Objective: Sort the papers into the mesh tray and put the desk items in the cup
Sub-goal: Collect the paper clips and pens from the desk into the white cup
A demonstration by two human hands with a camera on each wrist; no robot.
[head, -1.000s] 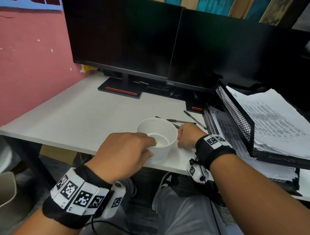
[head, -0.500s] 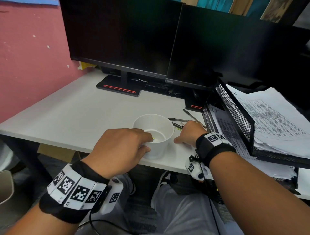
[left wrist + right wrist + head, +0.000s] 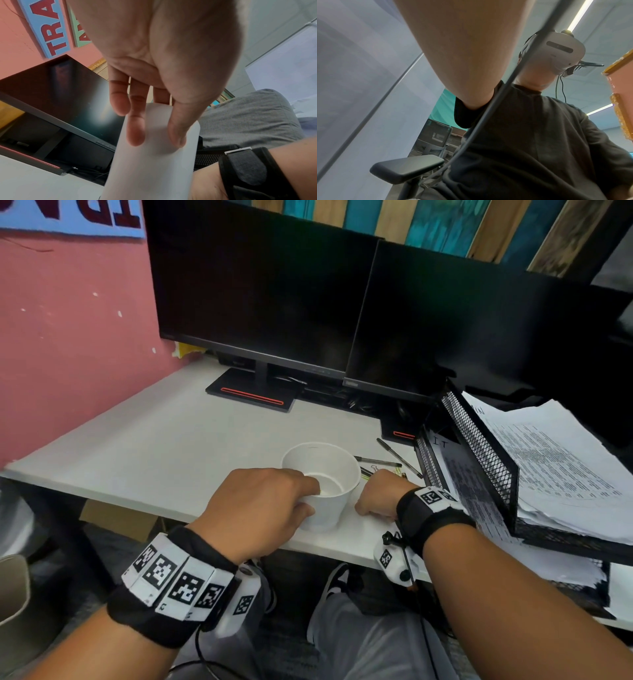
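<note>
A white paper cup (image 3: 329, 474) stands near the desk's front edge. My left hand (image 3: 308, 498) grips its near wall; in the left wrist view the fingers (image 3: 135, 129) and thumb wrap the cup (image 3: 154, 169). A small yellowish item lies on the cup's bottom, partly hidden by my finger. My right hand (image 3: 376, 491) rests on the desk just right of the cup with its fingers curled under, so anything it holds is hidden. Two pens (image 3: 378, 461) and small clips (image 3: 367, 472) lie just beyond it. The black mesh tray (image 3: 479, 450) with stacked papers (image 3: 555, 460) stands at the right.
Two dark monitors (image 3: 274, 302) on stands fill the back of the white desk (image 3: 171, 440). A pink wall runs along the left. More papers sit in the tray's lower tier (image 3: 469, 484). The right wrist view shows only my forearm, body and a chair armrest (image 3: 407, 169).
My left hand keeps its hold on the cup. The right hand has stayed beside the cup, shifting its fingers slightly over the small items. The head view has tilted upward.
</note>
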